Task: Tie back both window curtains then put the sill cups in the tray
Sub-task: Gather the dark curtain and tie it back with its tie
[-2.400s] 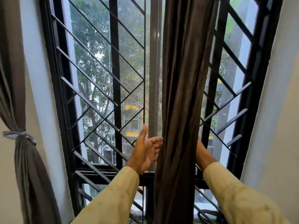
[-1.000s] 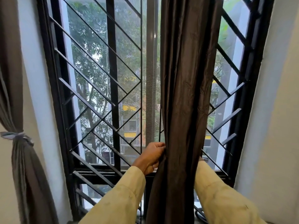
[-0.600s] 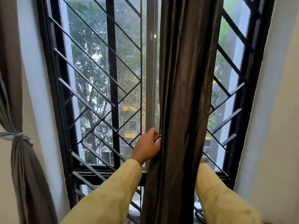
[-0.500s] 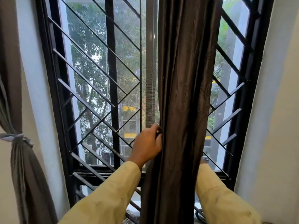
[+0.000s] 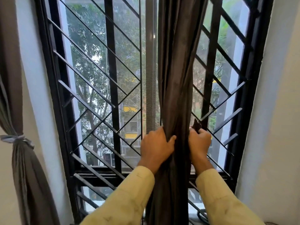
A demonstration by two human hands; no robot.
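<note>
A dark brown curtain [image 5: 176,70] hangs bunched in front of the window, right of its middle. My left hand [image 5: 156,146] grips the bunch from the left, fingers wrapped into the folds. My right hand [image 5: 199,142] is closed on the right side of the bunch and pinches a small dark strip of fabric [image 5: 196,125] that sticks up above its knuckles. At the far left, the other curtain [image 5: 24,172] is gathered and bound by a grey tie [image 5: 15,138]. No cups or tray are in view.
A black metal grille [image 5: 97,98] with diagonal bars covers the window behind the curtain. White walls [image 5: 276,111] flank the opening on both sides. A dark cable loop [image 5: 200,215] lies low on the sill at the right. Trees and a building show outside.
My right hand has come out from behind the curtain and now shows at its right side, holding a dark strip. My left hand went from open to gripping the bunch.
</note>
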